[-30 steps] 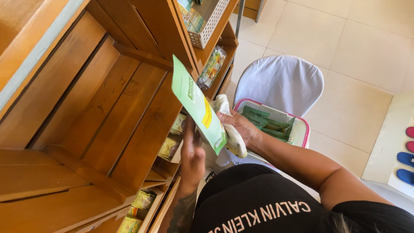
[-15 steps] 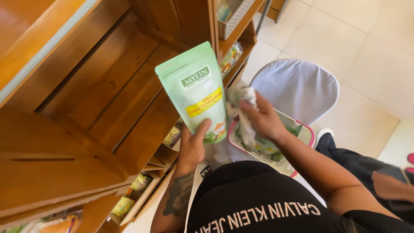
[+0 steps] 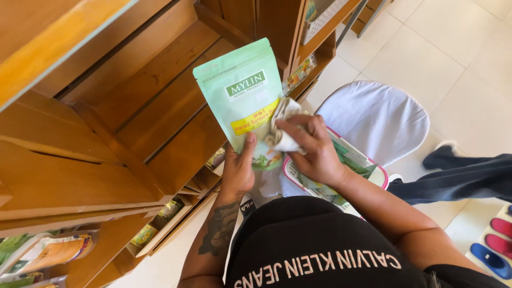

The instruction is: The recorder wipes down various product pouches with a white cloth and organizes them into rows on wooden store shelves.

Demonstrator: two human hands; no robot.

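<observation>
Green pouch (image 3: 246,101): upright, long axis vertical, before the wooden shelf (image 3: 133,112); left hand (image 3: 238,170) grips its bottom edge; right hand (image 3: 309,146), fingers clenched on white cloth (image 3: 282,125), presses its lower right face

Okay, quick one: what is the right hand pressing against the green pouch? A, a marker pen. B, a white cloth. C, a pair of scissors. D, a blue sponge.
B: the right hand holds a crumpled white cloth against the front of the green pouch, which the left hand grips from below.
</observation>
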